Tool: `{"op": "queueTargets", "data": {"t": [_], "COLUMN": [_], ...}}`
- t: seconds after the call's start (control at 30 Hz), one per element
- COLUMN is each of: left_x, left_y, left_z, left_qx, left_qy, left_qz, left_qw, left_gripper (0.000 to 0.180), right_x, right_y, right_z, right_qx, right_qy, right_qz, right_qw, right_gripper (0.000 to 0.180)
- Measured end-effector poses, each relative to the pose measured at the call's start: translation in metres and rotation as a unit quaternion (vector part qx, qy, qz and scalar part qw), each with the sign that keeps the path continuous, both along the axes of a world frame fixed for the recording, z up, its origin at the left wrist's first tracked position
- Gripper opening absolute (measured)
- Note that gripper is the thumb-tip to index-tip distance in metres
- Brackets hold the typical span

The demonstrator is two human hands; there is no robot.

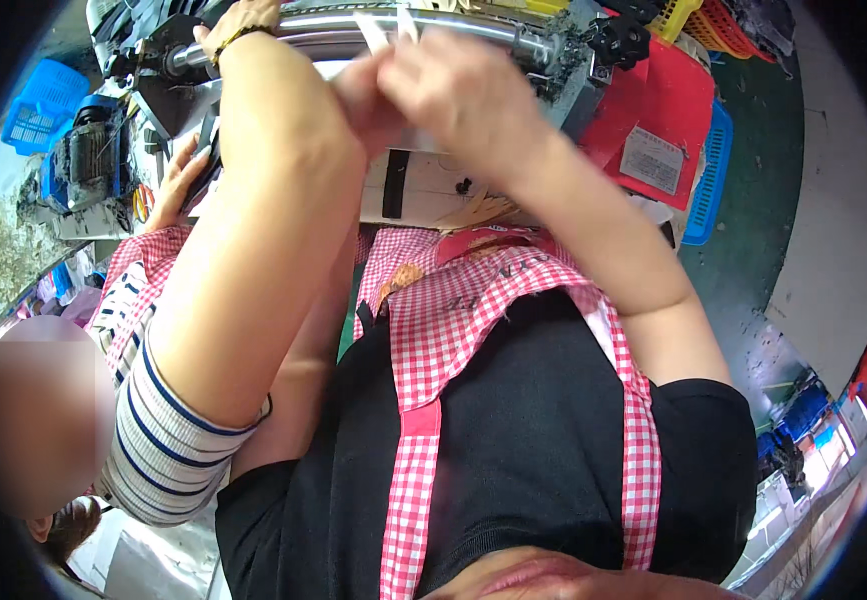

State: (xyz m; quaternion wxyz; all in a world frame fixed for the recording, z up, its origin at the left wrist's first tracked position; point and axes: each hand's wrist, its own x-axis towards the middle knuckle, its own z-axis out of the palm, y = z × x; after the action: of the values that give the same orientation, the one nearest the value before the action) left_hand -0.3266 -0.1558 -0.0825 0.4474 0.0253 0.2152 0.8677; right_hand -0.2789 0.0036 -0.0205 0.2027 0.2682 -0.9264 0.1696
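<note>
My right hand [458,100], smeared by motion, is closed with bent fingers in front of the machine's shiny metal roller [323,30]. A thin white strip [408,22] sticks up from its fingers. Pressed close beside it is my left hand [361,95], whose fingers are mostly hidden by my right hand and a co-worker's arm. Another white piece [372,33] rises between my two hands; which hand has it I cannot make out.
A co-worker's arm [283,180] crosses in front of my left forearm, one hand [243,22] at the roller's left end. Their other hand [183,170] rests lower left. A red board [643,115], a blue basket [710,170] and a black knob [621,42] lie right. A blue motor [88,150] stands left.
</note>
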Motion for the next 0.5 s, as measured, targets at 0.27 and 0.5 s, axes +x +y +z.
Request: {"op": "queueTargets", "data": {"t": [0.27, 0.5], "left_x": [0.042, -0.031], "left_y": [-0.008, 0.010], "left_z": [-0.017, -0.005], "left_qx": [-0.139, -0.203], "left_qy": [-0.161, -0.210], "left_qz": [-0.064, -0.010], "left_qw": [0.975, 0.956], "left_gripper": [0.027, 0.027], "right_x": [0.061, -0.033], "right_y": [-0.014, 0.053], "right_z": [-0.019, 0.053], "right_qx": [-0.023, -0.076], "right_qy": [-0.072, -0.117], "right_qz": [-0.004, -0.063], "right_qw": [0.997, 0.988], "right_gripper": [0.009, 0.029]}}
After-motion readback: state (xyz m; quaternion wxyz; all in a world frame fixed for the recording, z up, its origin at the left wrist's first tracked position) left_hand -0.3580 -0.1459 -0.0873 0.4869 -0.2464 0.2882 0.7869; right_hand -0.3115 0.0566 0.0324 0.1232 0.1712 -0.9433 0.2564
